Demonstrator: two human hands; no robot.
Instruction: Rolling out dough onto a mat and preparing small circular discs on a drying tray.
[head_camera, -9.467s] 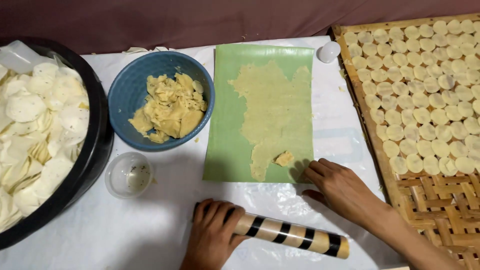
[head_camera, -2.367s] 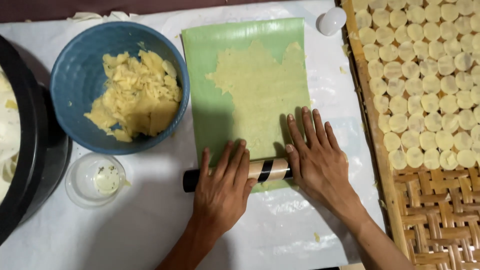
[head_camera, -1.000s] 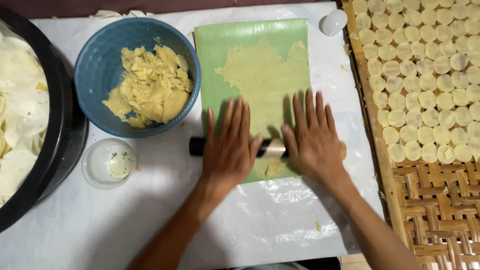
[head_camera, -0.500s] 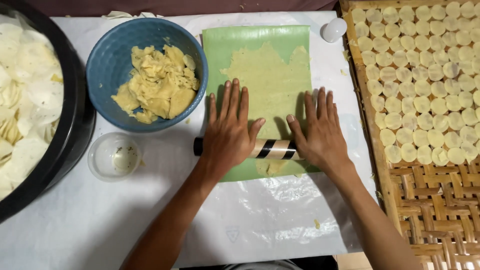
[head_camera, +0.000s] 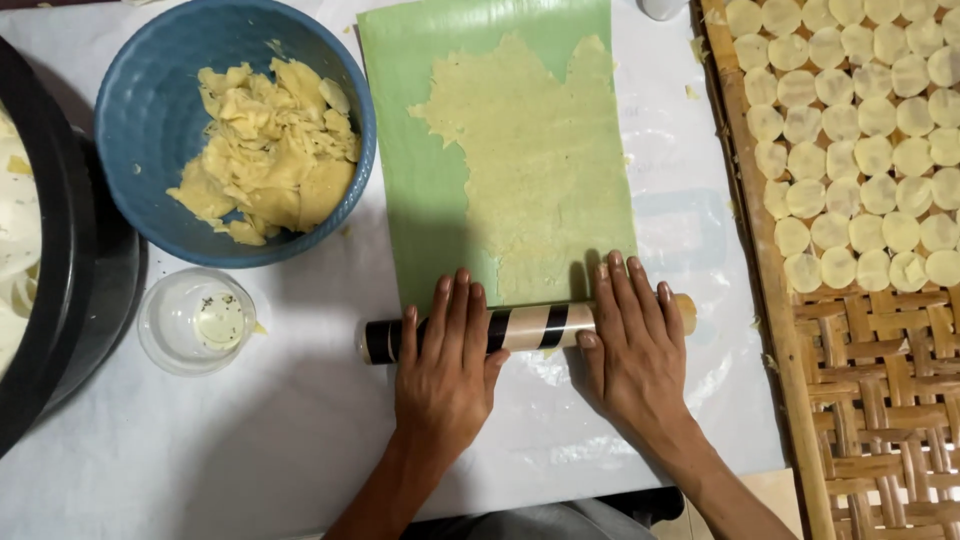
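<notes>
Both hands are lying flat, palms down, on a rolling pin (head_camera: 530, 328) striped black and cream. The left hand (head_camera: 447, 365) is pressing on its left half, the right hand (head_camera: 632, 345) on its right half, fingers spread and straight, not curled around it. The hands are sitting apart, with a striped stretch of the pin showing between them.

The pin is lying crosswise at the near edge of a green sheet (head_camera: 415, 180), which is carrying a thin, ragged layer of pale dough (head_camera: 535, 170). All of this is resting on a white table cover (head_camera: 200, 450).

Left of the sheet, a blue bowl (head_camera: 150, 120) is holding dough scraps (head_camera: 270, 150). A small clear cup (head_camera: 195, 322) is standing near the pin's left end. On the right, a woven tray (head_camera: 880, 390) is carrying rows of round dough discs (head_camera: 860, 150).
</notes>
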